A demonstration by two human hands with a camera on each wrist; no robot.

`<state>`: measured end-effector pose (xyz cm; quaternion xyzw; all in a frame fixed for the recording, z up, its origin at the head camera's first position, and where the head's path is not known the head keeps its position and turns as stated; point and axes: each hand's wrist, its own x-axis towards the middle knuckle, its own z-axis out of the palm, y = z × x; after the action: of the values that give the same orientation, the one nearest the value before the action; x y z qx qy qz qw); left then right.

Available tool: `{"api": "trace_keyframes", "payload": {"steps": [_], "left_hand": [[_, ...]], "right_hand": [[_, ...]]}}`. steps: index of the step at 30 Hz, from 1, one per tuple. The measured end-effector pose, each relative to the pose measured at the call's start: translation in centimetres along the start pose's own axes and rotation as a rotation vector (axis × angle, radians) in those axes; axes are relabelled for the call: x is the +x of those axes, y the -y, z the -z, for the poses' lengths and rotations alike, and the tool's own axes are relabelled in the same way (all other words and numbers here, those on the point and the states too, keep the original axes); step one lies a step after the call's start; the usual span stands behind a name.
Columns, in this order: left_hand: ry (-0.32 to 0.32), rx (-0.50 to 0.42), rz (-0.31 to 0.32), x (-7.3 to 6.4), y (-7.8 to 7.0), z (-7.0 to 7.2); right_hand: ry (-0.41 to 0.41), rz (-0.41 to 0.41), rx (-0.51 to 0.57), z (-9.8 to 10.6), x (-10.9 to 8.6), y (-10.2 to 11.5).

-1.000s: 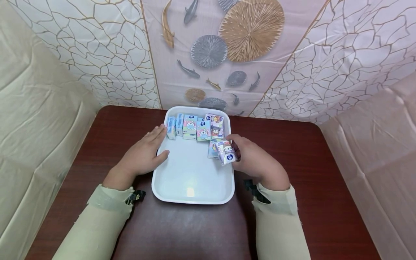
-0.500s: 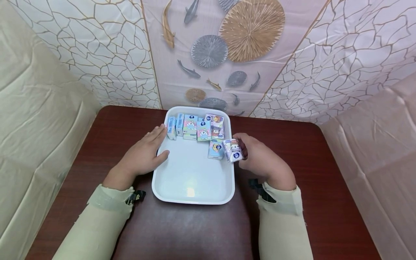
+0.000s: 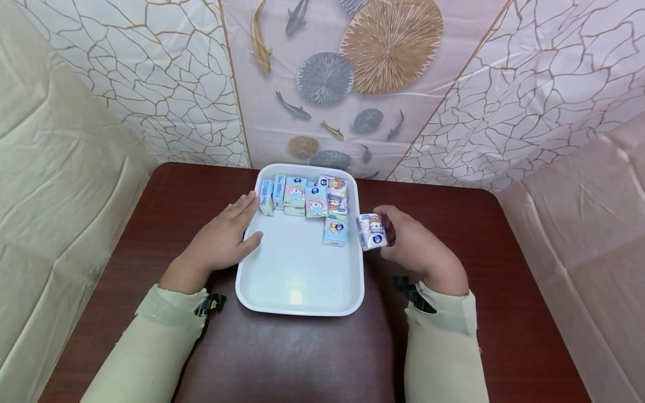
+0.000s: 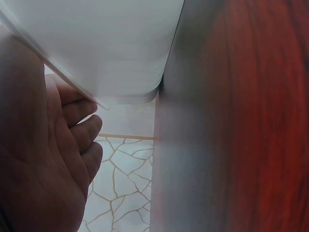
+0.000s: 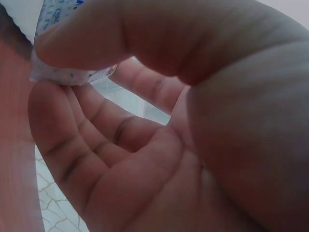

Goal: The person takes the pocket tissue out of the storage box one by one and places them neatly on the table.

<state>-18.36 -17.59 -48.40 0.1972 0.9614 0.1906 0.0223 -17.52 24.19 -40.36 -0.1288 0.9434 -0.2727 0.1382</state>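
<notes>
My right hand pinches a small purple-and-white tissue pack with a cartoon print, held at the right rim of the white tray. In the right wrist view the thumb lies along one face of this pack and fingertips meet its edge. My left hand rests with straight fingers against the tray's left rim, thumb reaching over it. In the left wrist view that hand lies along the tray's outer wall. Several blue and purple tissue packs stand or lie along the tray's far end, among them a blue one nearest me.
A dark red wooden table carries the tray and extends to both sides. Behind it hangs a patterned cloth with fish and round motifs. Beige cloth closes off the left side, and similar cloth the right.
My right hand has carried the purple-and-white tissue pack rightward, from over the tray to its right rim, uncovering the blue pack below. My left hand has stayed put.
</notes>
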Motion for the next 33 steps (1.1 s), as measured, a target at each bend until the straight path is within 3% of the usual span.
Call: {"api": "trace_keyframes", "payload": {"steps": [21,33], "left_hand": [[-0.006,0.001,-0.004,0.0,0.0,-0.1],[0.002,0.0,0.009,0.0,0.0,0.0]], "right_hand": [[-0.014,-0.048,-0.005,0.4,0.3,-1.5],[-0.011,-0.108,-0.054,-0.8,1.5,-2.9]]}}
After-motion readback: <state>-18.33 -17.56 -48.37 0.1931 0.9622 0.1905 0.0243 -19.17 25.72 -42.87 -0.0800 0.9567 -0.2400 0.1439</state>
